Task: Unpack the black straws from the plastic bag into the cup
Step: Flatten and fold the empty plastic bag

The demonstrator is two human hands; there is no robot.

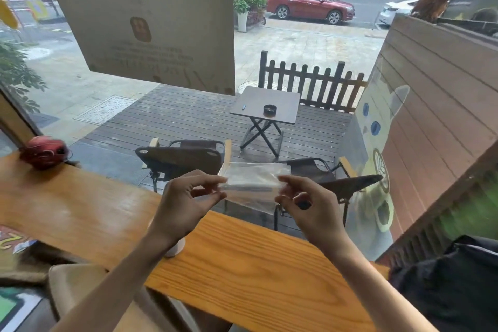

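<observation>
A clear plastic bag [252,183] is held in the air above the far edge of the wooden counter [242,264]. My left hand [186,202] pinches its left edge with thumb and fingers. My right hand [307,205] pinches its right edge. The bag looks stretched flat between both hands; I cannot make out black straws inside it. A white cup [176,249] stands on the counter under my left wrist, mostly hidden by my forearm.
A red round object [44,152] sits at the counter's far left. A black bag [452,286] lies at the right end. A beige chair seat [78,286] is below the counter. A window stands directly behind the counter.
</observation>
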